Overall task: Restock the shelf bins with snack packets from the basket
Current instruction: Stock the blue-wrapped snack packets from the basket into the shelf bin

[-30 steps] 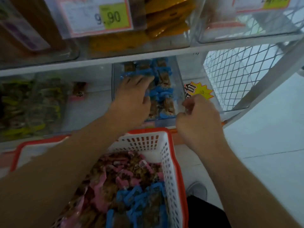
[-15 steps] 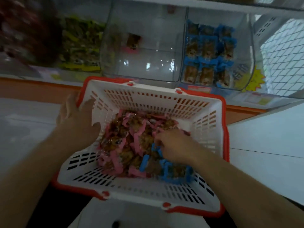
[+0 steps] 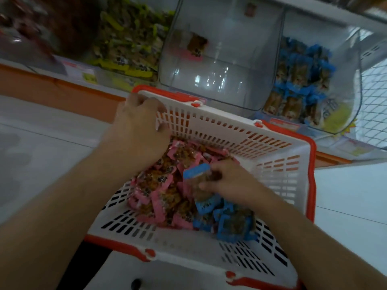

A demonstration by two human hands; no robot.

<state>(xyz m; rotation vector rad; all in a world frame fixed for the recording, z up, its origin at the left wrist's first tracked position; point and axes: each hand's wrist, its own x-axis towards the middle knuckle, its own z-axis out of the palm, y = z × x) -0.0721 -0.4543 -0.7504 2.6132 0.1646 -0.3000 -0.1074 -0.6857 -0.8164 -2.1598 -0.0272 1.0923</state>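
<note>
White basket (image 3: 209, 130) with red rim, tilted toward the shelf, far edge just below the bins. Left hand (image 3: 138, 122) curled over the far-left corner of the rim, fingers wrapped onto the wall, heel of the palm just above the pink packets (image 3: 159, 197). Right hand (image 3: 228, 183) down inside the basket, right of centre, fingers and thumb pinching a blue packet (image 3: 196, 174) lifted slightly clear of the heap, its blue end pointing left and up. Pink packets heaped in the middle and left of the basket floor, between the two hands and under the left wrist. More blue packets (image 3: 228, 225) piled at the near-right of the heap, directly below the right wrist. On the shelf beyond: clear middle bin (image 3: 219, 84) with a single pink-edged packet (image 3: 195, 47) toward its back, straight ahead of the left hand; right bin (image 3: 345, 122) packed with upright blue packets in rows, up and to the right of the right hand; left bin (image 3: 163, 49) full of yellow-green packets (image 3: 125, 49), blurred. Wire mesh panel (image 3: 374, 101) at far right. Pale tiled floor (image 3: 345, 195) on both sides of the basket.
</note>
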